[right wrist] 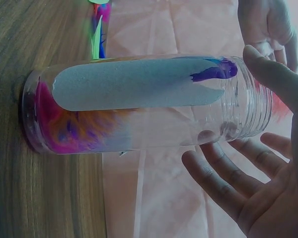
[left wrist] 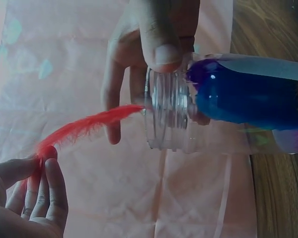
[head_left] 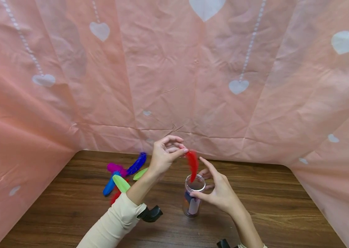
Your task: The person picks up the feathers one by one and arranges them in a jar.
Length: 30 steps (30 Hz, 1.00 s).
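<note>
Between thumb and fingertips, my left hand (head_left: 163,156) pinches a red feather (head_left: 193,165) at its upper end. The feather hangs down, its lower tip at the mouth of a clear plastic jar (head_left: 194,206). My right hand (head_left: 223,193) holds the upright jar near its neck, thumb on one side and fingers on the other. In the right wrist view the jar bears a pale label (right wrist: 134,85). Pink, orange and purple feathers (right wrist: 82,131) lie in its bottom, and a blue feather (left wrist: 248,96) stands along its wall in the left wrist view.
Left of the jar, on the brown wooden table (head_left: 270,199), lies a loose group of feathers: dark blue (head_left: 137,164), magenta (head_left: 116,168), light blue (head_left: 109,186), green (head_left: 121,183) and red. A pink cloth (head_left: 174,86) with white hearts surrounds the table's back and sides.
</note>
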### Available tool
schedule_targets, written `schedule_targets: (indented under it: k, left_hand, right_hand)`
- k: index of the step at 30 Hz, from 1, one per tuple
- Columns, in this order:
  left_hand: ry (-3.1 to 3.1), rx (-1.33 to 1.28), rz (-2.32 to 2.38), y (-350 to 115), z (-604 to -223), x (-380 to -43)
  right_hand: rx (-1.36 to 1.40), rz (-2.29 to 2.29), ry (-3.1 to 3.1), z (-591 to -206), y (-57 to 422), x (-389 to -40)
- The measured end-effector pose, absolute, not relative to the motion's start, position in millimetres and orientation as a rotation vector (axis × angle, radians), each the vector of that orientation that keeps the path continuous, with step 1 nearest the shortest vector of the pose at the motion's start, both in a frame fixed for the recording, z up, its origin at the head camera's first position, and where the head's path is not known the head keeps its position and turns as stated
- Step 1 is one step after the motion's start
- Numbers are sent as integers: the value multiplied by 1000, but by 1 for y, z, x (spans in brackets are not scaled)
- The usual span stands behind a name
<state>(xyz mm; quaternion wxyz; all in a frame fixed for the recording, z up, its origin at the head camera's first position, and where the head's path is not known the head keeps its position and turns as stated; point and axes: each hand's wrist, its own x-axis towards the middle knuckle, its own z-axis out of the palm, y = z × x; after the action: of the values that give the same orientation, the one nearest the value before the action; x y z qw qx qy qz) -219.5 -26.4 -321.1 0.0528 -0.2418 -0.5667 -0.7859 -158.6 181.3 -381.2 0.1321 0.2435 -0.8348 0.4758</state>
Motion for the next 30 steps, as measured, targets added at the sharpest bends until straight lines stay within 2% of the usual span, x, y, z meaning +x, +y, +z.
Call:
schedule_targets:
  k: [10,30]
  left_hand:
    - [-1815,-733,-2312,-22,-332,-218]
    - [-1956,-961,-2000,-27,-353,-205]
  right_hand:
    - [717,1379,-2413,-382,182,-159]
    - [729,1351,-2417,-382,182,-159]
